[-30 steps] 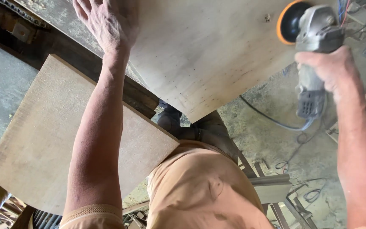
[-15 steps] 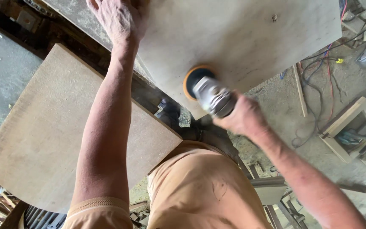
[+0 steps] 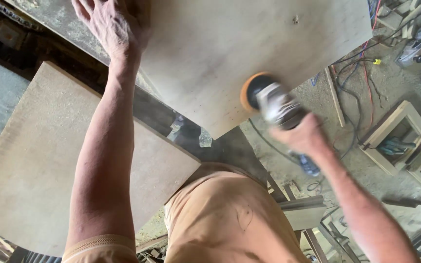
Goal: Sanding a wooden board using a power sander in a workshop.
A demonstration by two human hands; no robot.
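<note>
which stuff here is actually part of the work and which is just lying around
In use:
right hand gripping the sander
pale board, steadied by the left hand

Lying about:
brown board
cables
wooden frame

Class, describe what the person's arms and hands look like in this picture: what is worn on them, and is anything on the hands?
Both hands are bare: left hand, right hand, no gloves, rings or watch visible. The forearms are bare too. A short tan sleeve with a ribbed hem covers the left upper arm. The right arm's sleeve is out of view.
</note>
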